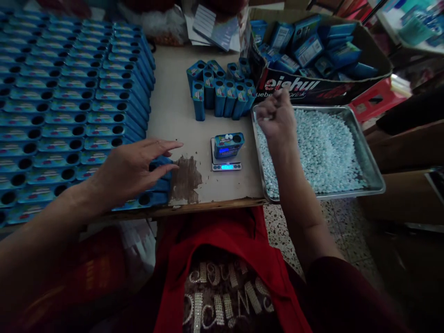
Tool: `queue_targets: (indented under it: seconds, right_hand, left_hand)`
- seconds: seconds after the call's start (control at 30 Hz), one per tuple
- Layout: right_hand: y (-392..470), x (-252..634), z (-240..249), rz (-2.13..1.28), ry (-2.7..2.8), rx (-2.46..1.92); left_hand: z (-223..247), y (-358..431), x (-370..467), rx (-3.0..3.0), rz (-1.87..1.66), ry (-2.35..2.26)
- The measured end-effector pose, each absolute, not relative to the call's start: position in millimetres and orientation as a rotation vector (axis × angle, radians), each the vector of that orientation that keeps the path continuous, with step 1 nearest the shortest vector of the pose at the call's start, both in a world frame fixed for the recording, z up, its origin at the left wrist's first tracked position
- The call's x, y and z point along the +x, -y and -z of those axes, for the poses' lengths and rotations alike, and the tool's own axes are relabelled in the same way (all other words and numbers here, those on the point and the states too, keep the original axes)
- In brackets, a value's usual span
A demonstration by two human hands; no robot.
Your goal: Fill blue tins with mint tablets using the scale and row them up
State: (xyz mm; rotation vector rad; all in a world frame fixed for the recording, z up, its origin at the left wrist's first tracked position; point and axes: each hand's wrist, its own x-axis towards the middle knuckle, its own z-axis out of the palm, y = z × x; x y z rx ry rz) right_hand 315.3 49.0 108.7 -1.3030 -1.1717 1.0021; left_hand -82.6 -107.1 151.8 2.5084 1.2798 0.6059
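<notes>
A blue tin (228, 147) with a round hole in its top rests on a small digital scale (227, 166) with a lit display. A couple of white tablets lie on the tin's top. My left hand (133, 164) is open and empty, thumb and fingers apart, left of the scale and over the edge of the tin rows. My right hand (277, 113) is closed with curled fingers above the left side of a metal tray (376, 185). Pale blue-white tablets (326, 148) fill that tray. A whitish speck shows at the right fingertips, too blurred to name.
Tight rows of blue tins (72, 106) cover the table's left side. Several more tins (220, 95) stand behind the scale. At the back right, a cardboard box (333, 92) holds jumbled tins. Papers (217, 27) lie at the back. The table's front edge (215, 206) is near my body.
</notes>
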Motion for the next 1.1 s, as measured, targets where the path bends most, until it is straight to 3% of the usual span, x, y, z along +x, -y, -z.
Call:
queue_targets:
  seconds: [0.13, 0.4, 0.7, 0.9, 1.1]
  right_hand:
    - [-49.1, 370.4, -96.4, -1.033, 0.985, -1.239]
    - [31.8, 358.4, -83.7, -1.493, 0.769, -1.171]
    - [55.1, 384.3, -84.5, -1.518, 0.708, -1.116]
    - [32.8, 382.4, -79.0, -1.618, 0.410, -0.957]
    - [23.6, 389.6, -80.9, -1.559, 0.395, -0.999]
  left_hand:
    - [-160.8, 88.9, -65.9, 2.390, -0.676, -1.345]
    - [-144.9, 16.3, 17.7, 2.288, -0.731, -1.115]
    - [-130.9, -8.2, 53.2, 2.210, -0.713, -0.984]
    - [-163.7, 48.0, 25.5, 2.344, -0.933, -1.255]
    - [-128.0, 163.4, -7.3, 2.287, -0.395, -1.599]
